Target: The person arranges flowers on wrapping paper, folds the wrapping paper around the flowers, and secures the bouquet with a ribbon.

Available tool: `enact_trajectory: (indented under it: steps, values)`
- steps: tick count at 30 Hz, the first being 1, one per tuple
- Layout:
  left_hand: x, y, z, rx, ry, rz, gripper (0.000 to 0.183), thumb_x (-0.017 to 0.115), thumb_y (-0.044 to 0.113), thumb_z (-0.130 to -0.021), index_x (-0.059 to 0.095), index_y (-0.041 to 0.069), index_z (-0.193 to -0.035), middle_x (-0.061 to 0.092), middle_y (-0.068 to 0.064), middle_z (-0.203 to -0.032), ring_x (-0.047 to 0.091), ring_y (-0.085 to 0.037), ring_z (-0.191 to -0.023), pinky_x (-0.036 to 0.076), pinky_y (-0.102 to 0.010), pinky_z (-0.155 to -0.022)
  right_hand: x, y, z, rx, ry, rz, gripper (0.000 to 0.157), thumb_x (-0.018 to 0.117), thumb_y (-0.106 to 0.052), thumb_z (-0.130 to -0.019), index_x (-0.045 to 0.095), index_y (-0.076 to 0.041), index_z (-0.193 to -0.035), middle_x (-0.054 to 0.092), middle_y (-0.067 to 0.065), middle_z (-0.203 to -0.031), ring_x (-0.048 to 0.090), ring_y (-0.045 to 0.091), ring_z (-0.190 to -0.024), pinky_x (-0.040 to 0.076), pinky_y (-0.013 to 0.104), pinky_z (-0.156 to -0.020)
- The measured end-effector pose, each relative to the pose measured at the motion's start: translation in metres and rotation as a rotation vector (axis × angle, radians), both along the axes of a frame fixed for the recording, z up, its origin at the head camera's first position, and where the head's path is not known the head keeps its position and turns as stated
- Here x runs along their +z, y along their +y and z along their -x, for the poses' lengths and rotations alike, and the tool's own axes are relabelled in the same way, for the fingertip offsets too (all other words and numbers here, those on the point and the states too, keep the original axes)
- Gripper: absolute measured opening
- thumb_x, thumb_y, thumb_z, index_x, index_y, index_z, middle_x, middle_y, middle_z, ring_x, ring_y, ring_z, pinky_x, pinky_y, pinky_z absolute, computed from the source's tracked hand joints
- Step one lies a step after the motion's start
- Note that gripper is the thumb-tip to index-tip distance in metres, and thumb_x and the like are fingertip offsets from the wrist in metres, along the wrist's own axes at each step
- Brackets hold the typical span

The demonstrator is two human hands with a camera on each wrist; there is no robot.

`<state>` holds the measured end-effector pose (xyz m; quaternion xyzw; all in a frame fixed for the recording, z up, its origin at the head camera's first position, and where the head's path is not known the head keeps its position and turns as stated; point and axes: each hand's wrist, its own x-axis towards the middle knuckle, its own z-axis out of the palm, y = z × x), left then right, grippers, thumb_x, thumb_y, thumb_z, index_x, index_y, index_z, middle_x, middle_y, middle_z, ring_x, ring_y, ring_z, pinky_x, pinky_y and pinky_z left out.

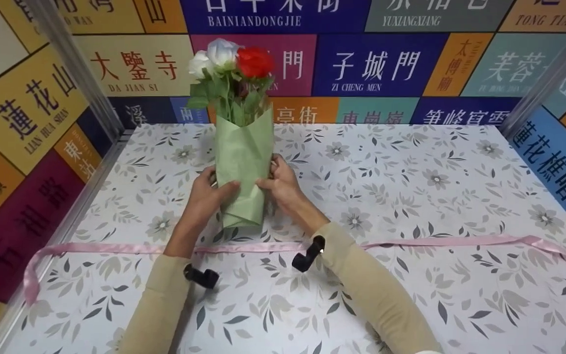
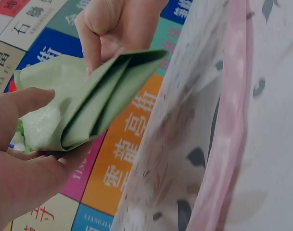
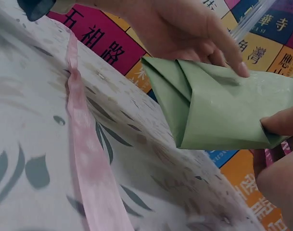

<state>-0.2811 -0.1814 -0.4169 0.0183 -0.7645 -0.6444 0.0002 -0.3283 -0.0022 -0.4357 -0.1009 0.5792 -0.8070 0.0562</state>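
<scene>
A bouquet of artificial roses, one red [image 1: 255, 62] and others white and pale blue [image 1: 222, 53], stands out of a green paper wrap [image 1: 243, 157]. My left hand [image 1: 209, 192] holds the wrap from the left, thumb across its front. From the other side my right hand [image 1: 285, 184] grips it, thumb on the front and fingers round the edge. Both wrist views show the folded lower end of the paper [image 2: 112, 96], its layers overlapping, raised above the table. The stems inside are hidden by the paper.
A long pink ribbon [image 1: 410, 242] lies across the table, passing below both forearms. The table has a white floral cover [image 1: 386, 196]. Panels with printed place names [image 1: 376, 64] rise behind and at both sides, with metal posts [image 1: 91, 93] at the corners.
</scene>
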Motion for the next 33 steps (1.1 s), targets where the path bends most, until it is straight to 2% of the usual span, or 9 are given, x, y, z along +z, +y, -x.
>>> enact_trajectory:
  steps: [5,8,13,18,22,27,33]
  values:
    - [0.007,0.016,-0.004,0.001,0.009,-0.112,0.066,0.073,0.015,-0.090,0.042,0.002,-0.146,0.055,-0.019,-0.145,0.060,-0.030,-0.123,0.050,-0.040,-0.102,0.007,0.019,-0.008,-0.022,0.089,-0.042,0.059,0.060,0.024,-0.074,0.047,0.006,-0.128,0.068,0.024,-0.118,0.067,0.015,-0.094,0.057,0.027,-0.085]
    - [0.012,0.028,-0.005,0.027,0.016,-0.113,0.067,0.078,0.017,-0.086,0.046,0.003,-0.143,0.060,-0.018,-0.140,0.064,-0.028,-0.116,0.053,-0.036,-0.097,0.010,0.031,-0.013,-0.024,0.129,-0.061,0.057,0.061,0.022,-0.075,0.047,0.007,-0.129,0.067,0.025,-0.119,0.066,0.015,-0.097,0.056,0.026,-0.085]
    - [0.020,0.050,-0.002,0.090,0.047,-0.067,0.070,0.086,0.017,-0.078,0.051,0.001,-0.136,0.066,-0.021,-0.130,0.066,-0.028,-0.109,0.055,-0.036,-0.092,0.015,0.052,-0.021,-0.027,0.168,-0.095,0.061,0.064,0.019,-0.079,0.045,0.006,-0.136,0.062,0.027,-0.130,0.063,0.015,-0.107,0.055,0.025,-0.088]
    - [0.021,0.070,0.000,0.117,0.097,-0.094,0.060,0.086,0.012,-0.077,0.056,0.000,-0.128,0.070,-0.022,-0.120,0.068,-0.027,-0.100,0.055,-0.035,-0.087,0.022,0.074,-0.027,-0.017,0.217,-0.124,0.060,0.065,0.017,-0.082,0.043,0.007,-0.137,0.057,0.028,-0.137,0.060,0.016,-0.116,0.052,0.025,-0.096]
    - [0.018,0.084,-0.001,0.074,0.179,-0.153,0.049,0.083,0.009,-0.080,0.059,0.002,-0.122,0.073,-0.020,-0.111,0.069,-0.020,-0.090,0.055,-0.030,-0.080,0.030,0.091,-0.032,-0.009,0.233,-0.112,0.067,0.064,0.019,-0.080,0.038,0.009,-0.142,0.049,0.028,-0.144,0.055,0.024,-0.129,0.050,0.024,-0.102]
    - [0.017,0.101,-0.001,-0.029,0.291,-0.211,0.047,0.079,0.007,-0.084,0.055,0.003,-0.124,0.074,-0.021,-0.106,0.071,-0.016,-0.086,0.057,-0.028,-0.075,0.041,0.107,-0.039,-0.034,0.190,-0.107,0.072,0.063,0.020,-0.081,0.034,0.010,-0.146,0.045,0.028,-0.147,0.049,0.033,-0.136,0.051,0.024,-0.101]
    - [0.015,0.119,-0.002,-0.132,0.343,-0.297,0.048,0.074,0.002,-0.087,0.051,0.003,-0.130,0.073,-0.024,-0.108,0.073,-0.018,-0.087,0.059,-0.032,-0.075,0.053,0.127,-0.050,-0.065,0.195,-0.252,0.061,0.066,0.010,-0.087,0.040,0.004,-0.141,0.053,0.023,-0.141,0.055,0.026,-0.130,0.051,0.023,-0.099]
